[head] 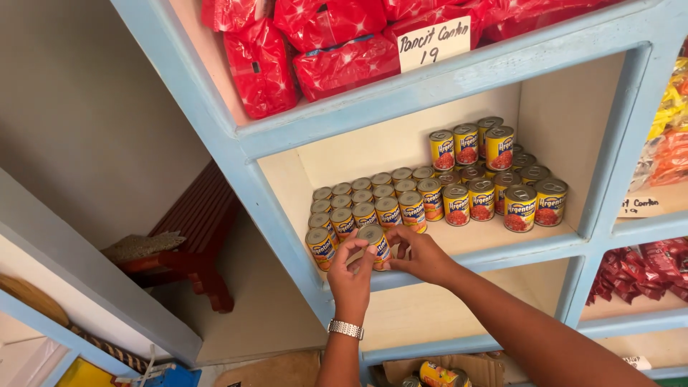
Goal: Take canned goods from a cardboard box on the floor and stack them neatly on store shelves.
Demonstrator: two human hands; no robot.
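Both hands grip one small can [375,244] at the near edge of the blue shelf [459,259]: left hand [351,276] under/left, right hand [423,256] steadying its right side, lining it w/ the can rows [430,197]. Red packets [322,50] above.

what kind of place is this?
Likely a small shop: pale blue shelves stocked with rows of identical cans, red packets, and handwritten price cards. Both hands hold one can.
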